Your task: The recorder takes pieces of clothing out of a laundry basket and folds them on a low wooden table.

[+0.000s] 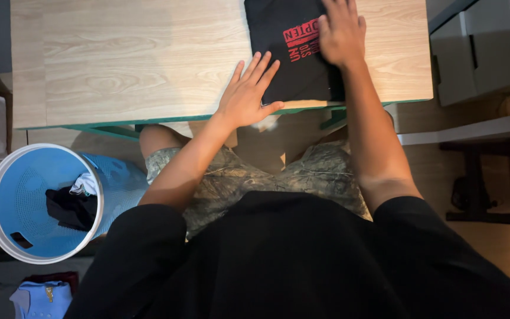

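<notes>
Black sleeves and camouflage shorts (237, 177) fill the near view. Farther off, a folded black shirt (290, 53) with red print lies on the far right part of the pale woodgrain table (119, 65). Left hand (246, 94) rests flat at its near left edge, fingers spread; right hand (340, 32) presses flat on top, fingers together. Near left stands a round blue mesh basket (25, 201) holding dark cloth.

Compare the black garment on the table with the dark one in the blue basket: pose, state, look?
The black garment on the table lies flat and folded with red print showing; the dark garment in the blue basket is crumpled in a heap with no print visible. The left hand and right hand both press on the table garment; nothing touches the basket one, which sits beside a white cloth. Both are dark fabric.
</notes>
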